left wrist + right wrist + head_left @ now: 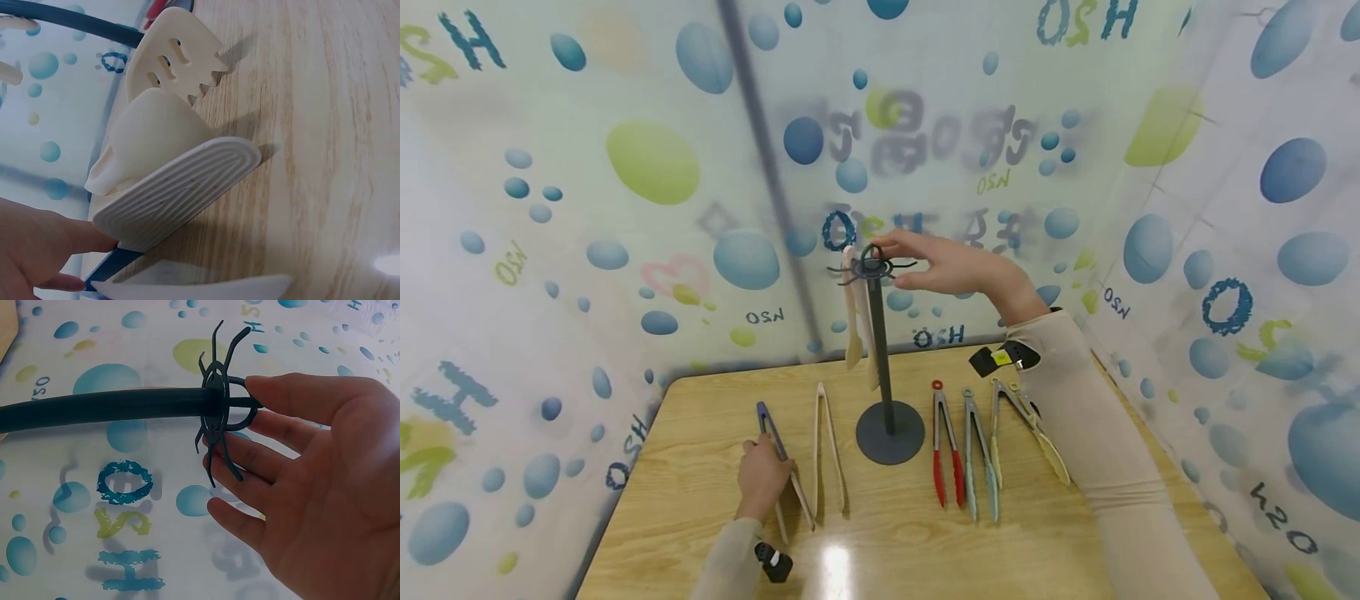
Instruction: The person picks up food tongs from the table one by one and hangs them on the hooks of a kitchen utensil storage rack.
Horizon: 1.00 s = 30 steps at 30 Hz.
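Dark tongs with a blue top [764, 414] lie at the left of the table, and my left hand [763, 473] grips them. In the left wrist view the thumb and fingers of this hand [37, 253] hold a blue handle just behind a ribbed pale head [178, 194]. At the top of a dark upright stand [882, 350], my right hand [951, 265] pinches the loop. The right wrist view has its thumb and index finger [284, 428] at the loop [240, 380], the other fingers spread beside the hooks. Beige utensils [853, 346] hang from the stand's left side.
Beige tongs [817, 450] lie between the left hand and the stand's round base [890, 446]. Right of the base are red-tipped tongs [937, 417], pale blue-tipped tongs [970, 450] and cream-tipped tongs [996, 425]. A patterned curtain [655, 162] stands behind the wooden table [895, 550].
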Available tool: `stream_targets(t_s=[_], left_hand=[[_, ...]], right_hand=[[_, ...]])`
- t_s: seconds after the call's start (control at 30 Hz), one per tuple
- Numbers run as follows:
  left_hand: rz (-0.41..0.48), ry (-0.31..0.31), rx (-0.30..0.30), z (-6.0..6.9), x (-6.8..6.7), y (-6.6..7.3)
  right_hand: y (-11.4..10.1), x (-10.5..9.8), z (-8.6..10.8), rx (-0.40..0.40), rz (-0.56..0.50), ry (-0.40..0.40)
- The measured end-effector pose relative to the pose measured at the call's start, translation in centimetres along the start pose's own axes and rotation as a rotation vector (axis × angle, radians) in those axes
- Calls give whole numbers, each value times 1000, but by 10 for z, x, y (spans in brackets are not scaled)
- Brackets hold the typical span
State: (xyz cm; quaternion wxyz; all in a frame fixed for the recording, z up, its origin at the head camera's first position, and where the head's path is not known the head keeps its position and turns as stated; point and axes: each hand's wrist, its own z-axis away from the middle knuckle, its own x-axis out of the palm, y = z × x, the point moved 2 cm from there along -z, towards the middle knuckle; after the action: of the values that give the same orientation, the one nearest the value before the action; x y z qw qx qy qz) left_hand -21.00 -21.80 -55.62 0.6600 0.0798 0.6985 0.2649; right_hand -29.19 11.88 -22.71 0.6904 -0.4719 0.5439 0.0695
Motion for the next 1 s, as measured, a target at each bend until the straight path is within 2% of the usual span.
stream_targets(t_s=[0.27,0.53,0.73,1.0], left_hand=[[-5,-16,-19,-4,4,-1],[-8,-16,-51,-7,5,-3],[3,-18,-72,-6,0,-7],[41,37,-49,-8,-9,-5]], right_hand=[[3,-1,1,-30,-2,11],[0,2,2,5,9,30],[-2,2,2,24,15,37],[-3,-1,3,16,20,49]])
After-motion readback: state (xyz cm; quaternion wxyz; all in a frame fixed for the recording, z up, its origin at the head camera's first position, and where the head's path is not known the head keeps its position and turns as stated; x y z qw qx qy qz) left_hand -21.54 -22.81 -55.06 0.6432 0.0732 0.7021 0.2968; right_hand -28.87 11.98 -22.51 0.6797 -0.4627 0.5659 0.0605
